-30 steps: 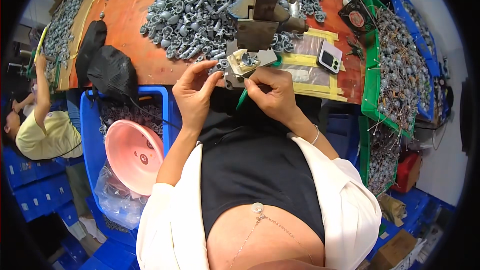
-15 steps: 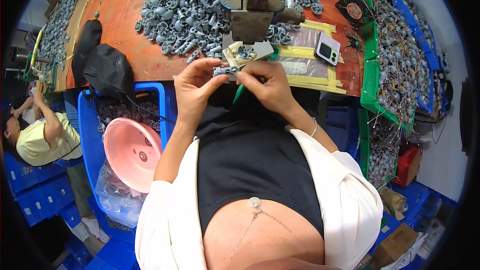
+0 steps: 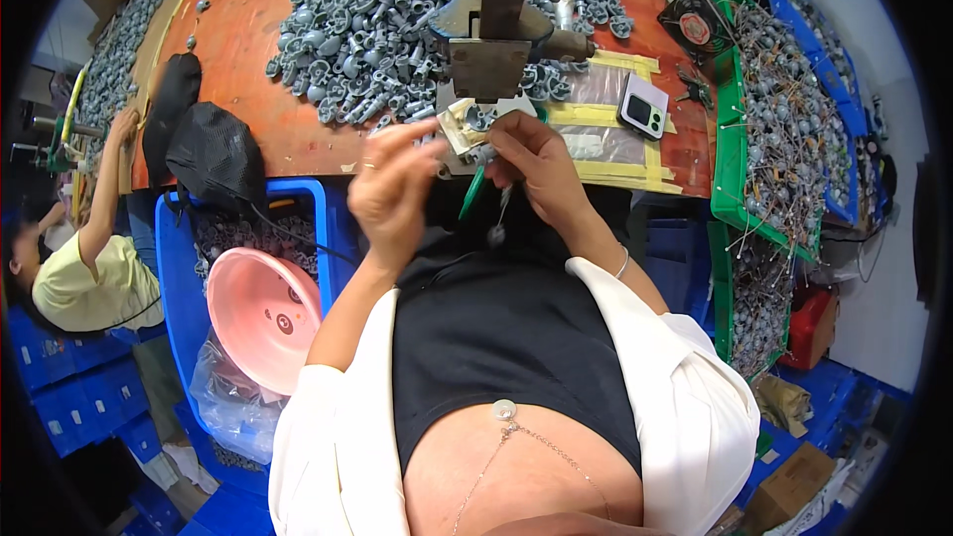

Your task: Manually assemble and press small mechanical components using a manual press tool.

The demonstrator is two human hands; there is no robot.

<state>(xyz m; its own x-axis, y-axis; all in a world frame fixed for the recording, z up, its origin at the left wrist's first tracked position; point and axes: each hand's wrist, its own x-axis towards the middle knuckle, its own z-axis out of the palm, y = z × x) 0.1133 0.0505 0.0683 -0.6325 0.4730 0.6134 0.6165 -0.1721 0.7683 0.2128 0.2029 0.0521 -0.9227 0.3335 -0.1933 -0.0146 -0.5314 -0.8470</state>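
Note:
My right hand (image 3: 541,164) is closed at the base of the grey metal press (image 3: 491,35), gripping a thin green-handled tool (image 3: 471,195) that points down toward me. A small grey part on a thin wire (image 3: 494,230) dangles just under that hand. My left hand (image 3: 389,189) is blurred, a little left of the press base, fingers apart and stretched toward it, with nothing seen in them. A big heap of grey metal parts (image 3: 357,25) lies on the orange-brown table (image 3: 248,0) behind my hands.
A small white device (image 3: 643,111) lies on taped plastic to the right. A green tray of wired parts (image 3: 784,129) lines the right side. At left are a black bag (image 3: 213,154), a blue crate (image 3: 174,268) with a pink bowl (image 3: 260,313), and another person (image 3: 79,273).
My left hand has let go at the press base and drawn back to the left, fingers spreading. The wired part now hangs below my right hand. The view has shifted slightly.

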